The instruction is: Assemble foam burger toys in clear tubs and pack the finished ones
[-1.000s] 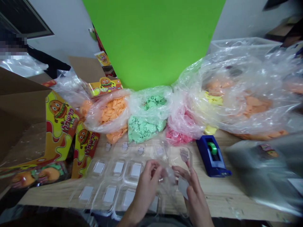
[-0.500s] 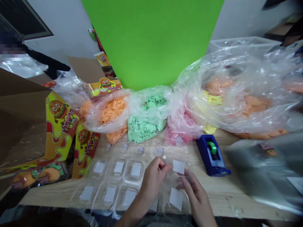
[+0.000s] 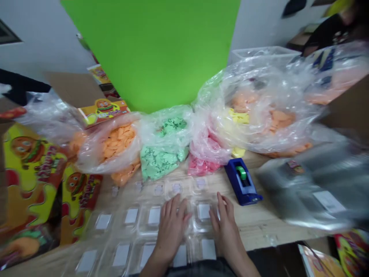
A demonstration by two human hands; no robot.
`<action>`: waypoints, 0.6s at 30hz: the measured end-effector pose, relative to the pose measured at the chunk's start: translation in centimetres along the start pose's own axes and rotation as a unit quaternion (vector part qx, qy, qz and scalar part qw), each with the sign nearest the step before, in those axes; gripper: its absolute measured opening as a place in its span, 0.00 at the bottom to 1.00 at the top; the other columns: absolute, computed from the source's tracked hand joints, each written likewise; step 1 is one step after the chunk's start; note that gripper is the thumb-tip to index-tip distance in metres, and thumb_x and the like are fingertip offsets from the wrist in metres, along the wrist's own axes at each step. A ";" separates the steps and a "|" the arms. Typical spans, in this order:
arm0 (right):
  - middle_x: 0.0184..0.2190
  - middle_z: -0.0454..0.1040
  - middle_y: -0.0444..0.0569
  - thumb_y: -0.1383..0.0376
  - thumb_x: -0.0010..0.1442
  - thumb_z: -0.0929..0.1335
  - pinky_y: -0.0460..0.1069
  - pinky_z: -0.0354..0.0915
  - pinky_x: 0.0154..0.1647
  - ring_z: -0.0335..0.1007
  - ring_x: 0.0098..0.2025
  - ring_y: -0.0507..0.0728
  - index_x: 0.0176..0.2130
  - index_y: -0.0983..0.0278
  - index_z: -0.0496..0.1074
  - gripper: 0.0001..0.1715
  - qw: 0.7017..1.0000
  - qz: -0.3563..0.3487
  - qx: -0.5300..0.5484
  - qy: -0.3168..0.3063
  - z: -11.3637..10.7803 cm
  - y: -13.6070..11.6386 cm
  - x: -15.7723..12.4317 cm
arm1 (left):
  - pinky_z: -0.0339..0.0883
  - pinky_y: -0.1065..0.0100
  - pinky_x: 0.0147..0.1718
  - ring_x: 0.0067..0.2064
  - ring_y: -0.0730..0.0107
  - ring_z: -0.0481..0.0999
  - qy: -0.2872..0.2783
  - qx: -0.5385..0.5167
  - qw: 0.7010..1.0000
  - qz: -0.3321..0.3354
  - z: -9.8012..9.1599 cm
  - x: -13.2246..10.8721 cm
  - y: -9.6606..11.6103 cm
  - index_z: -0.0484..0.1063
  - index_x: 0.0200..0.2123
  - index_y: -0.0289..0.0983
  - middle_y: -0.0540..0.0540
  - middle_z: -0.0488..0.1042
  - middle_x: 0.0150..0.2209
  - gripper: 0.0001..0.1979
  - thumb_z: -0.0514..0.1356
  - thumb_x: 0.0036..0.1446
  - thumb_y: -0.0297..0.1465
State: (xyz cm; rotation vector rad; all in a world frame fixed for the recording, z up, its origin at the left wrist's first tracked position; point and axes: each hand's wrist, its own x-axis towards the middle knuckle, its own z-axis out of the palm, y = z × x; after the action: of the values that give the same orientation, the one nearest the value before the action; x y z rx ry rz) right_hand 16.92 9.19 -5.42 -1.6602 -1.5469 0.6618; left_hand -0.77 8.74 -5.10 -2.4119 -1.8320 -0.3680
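Note:
Both my hands lie flat on a spread of clear plastic clamshell containers (image 3: 131, 217) with white labels on a wooden table (image 3: 259, 221). My left hand (image 3: 172, 227) rests open, fingers stretched forward, over the middle containers. My right hand (image 3: 225, 225) is open too, fingers spread, pressing beside a container with a white label (image 3: 204, 211) that sits between the two hands. Neither hand holds anything.
Clear bags of orange (image 3: 117, 144), green (image 3: 161, 154), pink (image 3: 201, 163) and yellow-orange (image 3: 259, 115) pieces line the back. A blue tape dispenser (image 3: 242, 184) stands right of my hands. Yellow burger-printed boxes (image 3: 34, 173) are left; silvery packets (image 3: 311, 184) right.
My hands let go of the clear container they were handling and now lie flat on the containers. The view has swung to the right.

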 end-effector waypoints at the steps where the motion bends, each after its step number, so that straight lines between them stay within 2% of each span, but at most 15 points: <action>1: 0.53 0.57 0.60 0.66 0.59 0.60 0.58 0.62 0.49 0.59 0.54 0.63 0.55 0.65 0.59 0.24 0.999 -0.019 -0.018 0.023 -1.4 0.0 0.6 | 0.62 0.50 0.46 0.49 0.53 0.67 0.015 -0.009 1.000 0.013 -0.1 0.1 -0.3 0.67 0.46 0.34 0.35 0.67 0.50 0.15 0.55 0.56 0.33; 2: 0.54 0.56 0.58 0.66 0.59 0.61 0.58 0.59 0.51 0.56 0.55 0.62 0.55 0.63 0.60 0.23 0.997 -0.036 -0.041 0.051 -3.3 0.1 1.3 | 0.62 0.51 0.46 0.50 0.53 0.66 0.027 -0.023 0.999 0.024 -0.2 0.3 -0.5 0.68 0.46 0.33 0.35 0.67 0.51 0.14 0.54 0.57 0.32; 4: 0.53 0.59 0.56 0.65 0.58 0.63 0.58 0.56 0.53 0.56 0.55 0.61 0.52 0.61 0.63 0.21 0.975 -0.084 -0.135 0.156 -8.2 1.1 2.9 | 0.62 0.52 0.46 0.51 0.55 0.66 0.047 -0.056 0.997 0.039 -0.6 0.6 -1.0 0.68 0.45 0.34 0.35 0.66 0.51 0.13 0.52 0.58 0.31; 6: 0.55 0.57 0.59 0.60 0.57 0.64 0.60 0.54 0.54 0.54 0.56 0.64 0.53 0.64 0.63 0.24 0.931 -0.049 -0.248 0.265 -13.6 2.8 4.1 | 0.63 0.54 0.46 0.50 0.57 0.67 0.066 -0.092 0.992 0.051 -1.0 1.0 -1.2 0.68 0.44 0.35 0.37 0.67 0.50 0.13 0.51 0.59 0.31; 7: 0.56 0.56 0.62 0.56 0.56 0.64 0.62 0.53 0.53 0.53 0.57 0.67 0.53 0.66 0.63 0.28 0.911 -0.014 -0.305 0.278 -15.9 3.8 4.6 | 0.64 0.55 0.45 0.49 0.58 0.67 0.072 -0.108 0.990 0.055 -1.2 1.2 -1.3 0.68 0.44 0.36 0.38 0.68 0.50 0.13 0.50 0.59 0.32; 9: 0.52 0.61 0.66 0.49 0.53 0.64 0.64 0.55 0.50 0.56 0.54 0.71 0.52 0.70 0.64 0.36 0.902 0.011 -0.366 0.229 -19.1 5.6 5.3 | 0.65 0.58 0.45 0.49 0.60 0.68 0.081 -0.134 0.986 0.059 -1.5 1.6 -1.2 0.68 0.44 0.37 0.40 0.68 0.49 0.12 0.50 0.59 0.32; 11: 0.46 0.66 0.65 0.46 0.52 0.63 0.62 0.58 0.48 0.62 0.49 0.70 0.52 0.71 0.65 0.38 0.906 0.009 -0.377 0.191 -20.3 6.7 5.7 | 0.65 0.59 0.45 0.49 0.61 0.69 0.080 -0.152 0.983 0.056 -1.7 1.9 -1.1 0.68 0.44 0.38 0.41 0.69 0.49 0.12 0.51 0.58 0.32; 13: 0.42 0.69 0.61 0.46 0.53 0.62 0.59 0.61 0.46 0.65 0.45 0.66 0.50 0.70 0.66 0.36 0.912 -0.011 -0.358 0.200 -20.3 6.8 5.9 | 0.65 0.59 0.45 0.49 0.61 0.69 0.078 -0.169 0.981 0.046 -1.7 2.1 -1.1 0.68 0.44 0.38 0.41 0.69 0.48 0.12 0.51 0.58 0.32; 15: 0.41 0.69 0.58 0.49 0.54 0.63 0.57 0.61 0.47 0.66 0.45 0.64 0.49 0.69 0.68 0.32 0.910 -0.035 -0.333 0.245 -19.8 6.1 5.8 | 0.65 0.59 0.46 0.49 0.61 0.69 0.071 -0.190 0.979 0.033 -1.7 2.1 -1.2 0.68 0.44 0.38 0.41 0.70 0.48 0.12 0.52 0.57 0.32; 18: 0.47 0.66 0.59 0.55 0.52 0.68 0.59 0.55 0.53 0.60 0.52 0.65 0.50 0.68 0.67 0.29 0.894 -0.052 -0.288 0.340 -19.2 4.1 5.3 | 0.64 0.58 0.47 0.49 0.60 0.68 0.047 -0.253 0.966 -0.003 -2.3 1.8 -0.8 0.69 0.44 0.40 0.42 0.70 0.48 0.12 0.53 0.56 0.31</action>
State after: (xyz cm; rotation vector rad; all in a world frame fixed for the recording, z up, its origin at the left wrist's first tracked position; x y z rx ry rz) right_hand 35.36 11.02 3.03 -1.9135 -1.3349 -0.4703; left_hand -1.36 10.17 -2.48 -2.6286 -1.8844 -1.0462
